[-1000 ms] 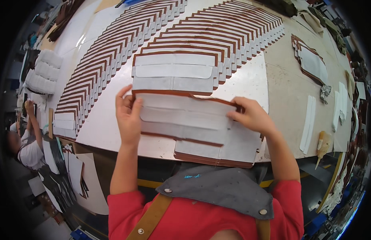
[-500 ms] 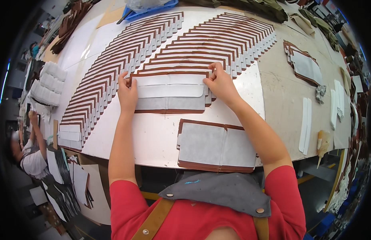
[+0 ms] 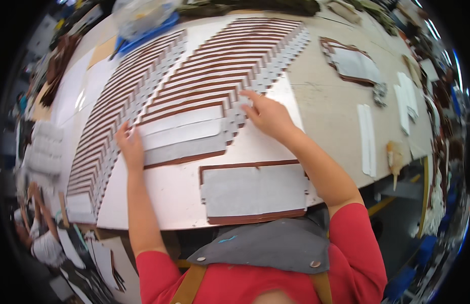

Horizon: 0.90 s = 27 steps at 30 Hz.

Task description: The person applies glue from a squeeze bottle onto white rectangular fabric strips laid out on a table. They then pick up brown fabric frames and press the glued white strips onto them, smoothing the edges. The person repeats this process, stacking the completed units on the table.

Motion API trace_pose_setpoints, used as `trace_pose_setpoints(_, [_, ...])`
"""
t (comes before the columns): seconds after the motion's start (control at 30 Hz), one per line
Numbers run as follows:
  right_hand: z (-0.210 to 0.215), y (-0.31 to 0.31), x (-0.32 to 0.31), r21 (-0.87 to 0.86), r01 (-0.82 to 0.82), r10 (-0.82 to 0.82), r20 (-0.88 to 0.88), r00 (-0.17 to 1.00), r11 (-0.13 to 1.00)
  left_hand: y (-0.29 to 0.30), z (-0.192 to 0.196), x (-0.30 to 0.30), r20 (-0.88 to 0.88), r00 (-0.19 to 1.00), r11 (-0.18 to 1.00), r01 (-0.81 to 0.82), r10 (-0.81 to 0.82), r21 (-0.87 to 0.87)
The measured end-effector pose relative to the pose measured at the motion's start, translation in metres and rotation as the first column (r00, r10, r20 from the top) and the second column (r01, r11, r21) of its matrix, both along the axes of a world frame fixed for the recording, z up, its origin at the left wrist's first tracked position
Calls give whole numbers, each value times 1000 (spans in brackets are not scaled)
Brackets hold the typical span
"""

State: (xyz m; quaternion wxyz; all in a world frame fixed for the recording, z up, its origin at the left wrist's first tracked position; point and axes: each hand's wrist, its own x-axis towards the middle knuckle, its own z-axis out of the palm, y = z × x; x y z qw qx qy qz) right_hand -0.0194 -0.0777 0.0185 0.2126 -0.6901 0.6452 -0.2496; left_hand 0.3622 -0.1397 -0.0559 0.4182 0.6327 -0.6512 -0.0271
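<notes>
Brown-edged grey panel (image 3: 181,137) lies pressed flat under left hand (image 3: 131,147) and right hand (image 3: 268,114), fingers spread, gripping nothing

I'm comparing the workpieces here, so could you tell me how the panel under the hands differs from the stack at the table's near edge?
The panel under the hands joins an overlapped row, slightly tilted, with the left hand and right hand on its ends. The stack at the near edge lies apart, untouched and looks wider. Both are grey with brown edges.

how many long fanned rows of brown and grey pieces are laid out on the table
2. The left row runs diagonally past the left hand. The right row ends under both hands, the right hand at its near end. The far ends may be partly hidden.
</notes>
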Motion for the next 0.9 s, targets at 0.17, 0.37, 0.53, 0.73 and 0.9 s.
trace_pose_setpoints(0.17, [-16, 41, -197, -311, 493, -574, -278, 770, 812, 5, 30, -9, -157, 987, 999, 45, -45, -4])
trace_pose_setpoints(0.37, [-25, 76, -261, -117, 678, -586, -620, 521, 726, 12, 68, -62, -124, 957, 965, 261, -261, -18])
trace_pose_setpoints(0.53, [-17, 61, -258, -51, 638, -459, -738, 495, 769, 29, 87, -97, -98, 923, 928, 371, -372, -27])
trace_pose_setpoints(0.73, [-19, 62, -256, -82, 655, -498, -723, 479, 751, 50, 94, -111, -86, 904, 906, 423, -420, 21])
trace_pose_setpoints(0.9, [-17, 56, -266, -127, 588, -494, -698, 519, 798, 69, 103, -122, -100, 877, 881, 473, -470, 8])
